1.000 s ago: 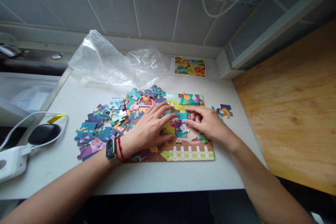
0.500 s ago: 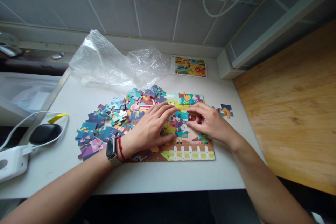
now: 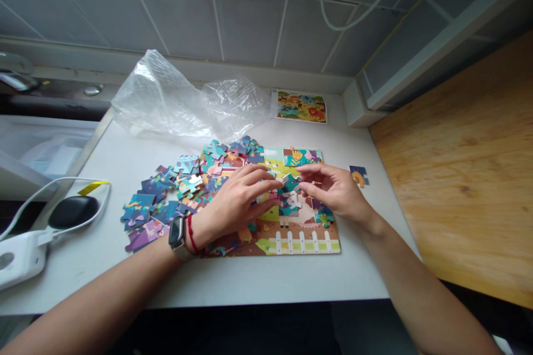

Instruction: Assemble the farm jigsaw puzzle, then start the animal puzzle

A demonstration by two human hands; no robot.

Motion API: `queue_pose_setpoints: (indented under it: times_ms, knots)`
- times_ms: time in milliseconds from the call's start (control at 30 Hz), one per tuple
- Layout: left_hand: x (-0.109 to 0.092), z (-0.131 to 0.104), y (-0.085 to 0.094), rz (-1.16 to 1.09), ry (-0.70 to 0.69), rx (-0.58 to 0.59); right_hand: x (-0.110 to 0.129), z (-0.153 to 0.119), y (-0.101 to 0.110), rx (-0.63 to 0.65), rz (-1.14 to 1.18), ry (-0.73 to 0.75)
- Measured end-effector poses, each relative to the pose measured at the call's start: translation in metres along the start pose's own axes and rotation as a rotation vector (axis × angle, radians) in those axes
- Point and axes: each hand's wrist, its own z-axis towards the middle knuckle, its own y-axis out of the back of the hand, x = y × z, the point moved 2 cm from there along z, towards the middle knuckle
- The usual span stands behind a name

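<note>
A teal puzzle piece [image 3: 290, 183] is tilted up between my two hands, above the picture board [image 3: 308, 243]. My left hand [image 3: 239, 194] has its thumb and fingertips at the left side of that piece. From the right, my right hand [image 3: 339, 188] reaches in with thumb and forefinger near the piece's right edge, its fingers apart. Under the piece, joined pieces with a white animal [image 3: 291, 205] lie on the board. A heap of loose puzzle pieces [image 3: 154, 188] spreads left of my left hand, partly over the board.
Behind the heap lies a crumpled clear plastic bag [image 3: 162, 97]. A picture card [image 3: 302, 106] lies at the back. One loose piece [image 3: 358, 176] is right of the board. A white charger [image 3: 23, 255], cable and black case [image 3: 74, 212] are at the left.
The teal piece has tipped up off the others. My right hand has shifted slightly right with its fingers more open, and my left thumb has risen toward the piece.
</note>
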Motion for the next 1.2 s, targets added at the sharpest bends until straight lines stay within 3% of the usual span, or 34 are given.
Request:
queue_pose_setpoints:
  times_ms: [233, 333, 433, 567, 867, 1200]
  knots:
    - [-0.006, 0.000, 0.003, -0.076, 0.072, -0.047, 0.000, -0.001, -0.009, 0.092, 0.012, 0.018]
    - [-0.005, 0.001, 0.006, -0.089, 0.100, -0.056, 0.006, -0.003, -0.001, 0.140, -0.242, 0.096]
    - [-0.001, 0.001, 0.007, -0.067, 0.111, -0.040, 0.013, -0.005, 0.004, 0.265, -0.551, 0.178]
    - [0.001, 0.002, 0.007, 0.012, 0.071, 0.011, 0.019, -0.008, 0.000, 0.326, -0.747, 0.243]
    - [0.005, 0.002, 0.009, 0.103, 0.045, 0.055, 0.016, -0.008, 0.002, 0.307, -0.735, 0.228]
    - [0.007, -0.002, 0.009, 0.180, 0.008, -0.001, 0.014, -0.005, 0.005, 0.283, -0.744, 0.246]
